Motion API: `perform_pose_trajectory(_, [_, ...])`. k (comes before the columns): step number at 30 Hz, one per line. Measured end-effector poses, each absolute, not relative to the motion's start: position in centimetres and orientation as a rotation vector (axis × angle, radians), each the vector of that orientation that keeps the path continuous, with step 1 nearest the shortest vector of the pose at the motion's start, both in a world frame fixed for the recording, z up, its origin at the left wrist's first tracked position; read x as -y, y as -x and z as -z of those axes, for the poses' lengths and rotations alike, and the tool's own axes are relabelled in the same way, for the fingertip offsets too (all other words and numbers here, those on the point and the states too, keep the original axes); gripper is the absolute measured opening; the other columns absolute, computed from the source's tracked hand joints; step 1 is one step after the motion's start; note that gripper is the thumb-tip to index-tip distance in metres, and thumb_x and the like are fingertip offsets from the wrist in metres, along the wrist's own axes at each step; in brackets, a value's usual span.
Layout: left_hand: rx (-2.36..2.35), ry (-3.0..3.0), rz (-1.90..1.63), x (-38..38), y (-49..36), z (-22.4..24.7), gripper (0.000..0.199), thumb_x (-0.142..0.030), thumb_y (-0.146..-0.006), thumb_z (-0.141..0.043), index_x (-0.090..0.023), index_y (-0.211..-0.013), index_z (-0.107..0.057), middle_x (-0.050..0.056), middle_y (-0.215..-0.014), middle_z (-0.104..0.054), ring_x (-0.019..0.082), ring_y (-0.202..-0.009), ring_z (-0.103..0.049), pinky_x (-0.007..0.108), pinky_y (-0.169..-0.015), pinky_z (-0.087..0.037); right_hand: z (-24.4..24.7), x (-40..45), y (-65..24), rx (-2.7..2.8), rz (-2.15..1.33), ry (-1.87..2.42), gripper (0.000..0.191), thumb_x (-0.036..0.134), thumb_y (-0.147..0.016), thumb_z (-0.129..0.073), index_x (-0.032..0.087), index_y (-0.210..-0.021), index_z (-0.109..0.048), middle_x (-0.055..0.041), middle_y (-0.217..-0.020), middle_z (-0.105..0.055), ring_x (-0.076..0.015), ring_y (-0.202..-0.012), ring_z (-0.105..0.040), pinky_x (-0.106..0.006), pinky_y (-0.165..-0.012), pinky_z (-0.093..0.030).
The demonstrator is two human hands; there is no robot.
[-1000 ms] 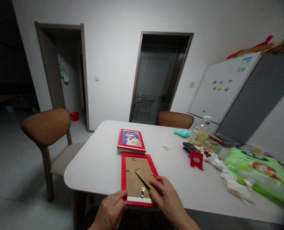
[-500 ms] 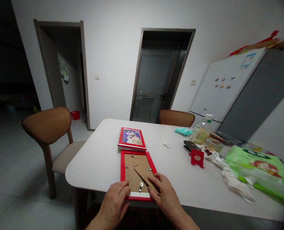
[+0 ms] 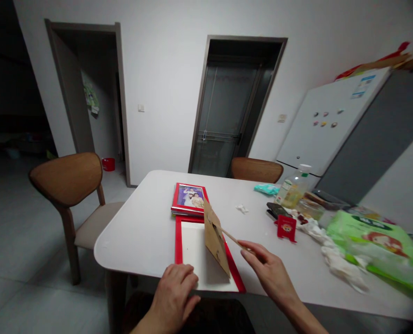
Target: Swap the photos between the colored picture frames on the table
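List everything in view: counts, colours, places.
framed photo: 1, red, on table beyond open frame
open picture frame: 1, red, table's near edge
cardboard backing: 1, brown, tilted up over frame
table: 1, white, centre
chairs: 2, wooden, left and far side
refrigerator: 1, white and grey, right
plastic bottle: 1, clear, table's right
wipes pack: 1, green, table's right
card: 1, red, table's right
bucket: 1, red, through left doorway
left hand: 1, on frame's near edge
right hand: 1, pinching strut

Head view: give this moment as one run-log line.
left hand: on white sheet in red frame | right hand: pinching strut of tilted cardboard backing | nearby: red-framed photo
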State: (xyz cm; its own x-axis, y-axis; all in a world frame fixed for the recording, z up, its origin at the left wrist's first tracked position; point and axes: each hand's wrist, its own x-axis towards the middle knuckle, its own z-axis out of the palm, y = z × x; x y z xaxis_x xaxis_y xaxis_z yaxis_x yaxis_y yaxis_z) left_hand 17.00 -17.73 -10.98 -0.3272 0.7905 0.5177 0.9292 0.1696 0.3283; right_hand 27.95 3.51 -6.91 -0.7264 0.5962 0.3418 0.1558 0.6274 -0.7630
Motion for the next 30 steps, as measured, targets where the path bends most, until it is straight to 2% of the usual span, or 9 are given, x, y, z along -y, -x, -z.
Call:
perform_pose_trajectory(4, [2.436, 1.585, 0.843, 16.7, -16.8, 10.4, 0.018, -0.014, -0.067, -0.061, -0.021, -0.082, -0.053, 0.001, -0.100, -0.057, 0.019, -0.091, -0.050, 0.035, -0.082, -0.038, 6.6, -3.8, -28.4, 2.189, -0.994, 0.562, 0.030, 0.039, -0.067, -0.054, 0.018, -0.086, -0.063, -0.0073, -0.095, -0.061, -0.0201, -0.089, -0.056, -0.031, -0.081, -0.043])
perform_pose_trajectory(8, [2.546, 1.558, 0.865, 16.3, -16.3, 9.6, 0.021, -0.022, -0.066, -0.065, -0.023, -0.084, -0.055, 0.000, -0.098, -0.058, 0.018, -0.090, -0.051, 0.032, -0.079, -0.038, 6.4, -4.0, -28.9, 2.122, -1.015, 0.582, 0.030, 0.040, -0.065, -0.055, 0.019, -0.084, -0.064, -0.0066, -0.094, -0.062, -0.0204, -0.089, -0.056, -0.031, -0.081, -0.044])
perform_pose_trajectory(16, [2.569, 1.480, 0.794, 13.4, -15.0, 9.4, 0.015, -0.016, -0.069, -0.056, -0.020, -0.083, -0.056, 0.002, -0.088, -0.058, 0.019, -0.085, -0.051, 0.033, -0.075, -0.038, 6.8, -3.9, -29.0, 2.121, -1.032, 0.582, 0.030, 0.042, -0.062, -0.057, 0.019, -0.080, -0.066, -0.0075, -0.092, -0.062, -0.0204, -0.086, -0.057, -0.031, -0.078, -0.045])
perform_pose_trajectory(20, [2.552, 1.533, 0.789, 13.4, -15.6, 9.6, 0.005, -0.019, -0.069, -0.056, -0.019, -0.074, -0.056, 0.001, -0.078, -0.056, 0.018, -0.078, -0.051, 0.031, -0.071, -0.038, 7.0, -3.7, -29.0, 2.157, -0.999, 0.561, 0.030, 0.042, -0.062, -0.057, 0.020, -0.079, -0.066, -0.0072, -0.090, -0.062, -0.0200, -0.087, -0.056, -0.031, -0.078, -0.045])
perform_pose_trajectory(24, [2.515, 1.646, 0.771, 15.2, -16.8, 9.9, 0.016, -0.027, -0.063, -0.064, -0.019, -0.072, -0.053, 0.000, -0.079, -0.054, 0.018, -0.077, -0.048, 0.033, -0.073, -0.038, 7.1, -3.6, -29.1, 2.246, -1.000, 0.524, 0.027, 0.038, -0.066, -0.054, 0.019, -0.081, -0.065, -0.0072, -0.089, -0.061, -0.0187, -0.087, -0.055, -0.030, -0.079, -0.044])
perform_pose_trajectory(30, [2.469, 1.552, 1.023, 17.0, -17.3, 11.2, 0.026, -0.009, -0.060, -0.060, -0.018, -0.080, -0.046, 0.003, -0.086, -0.053, 0.019, -0.080, -0.046, 0.034, -0.073, -0.041, 7.8, -1.9, -28.4, 2.471, -0.913, 0.462, 0.025, 0.032, -0.069, -0.050, 0.020, -0.087, -0.064, -0.0079, -0.096, -0.055, -0.0189, -0.090, -0.052, -0.032, -0.080, -0.043])
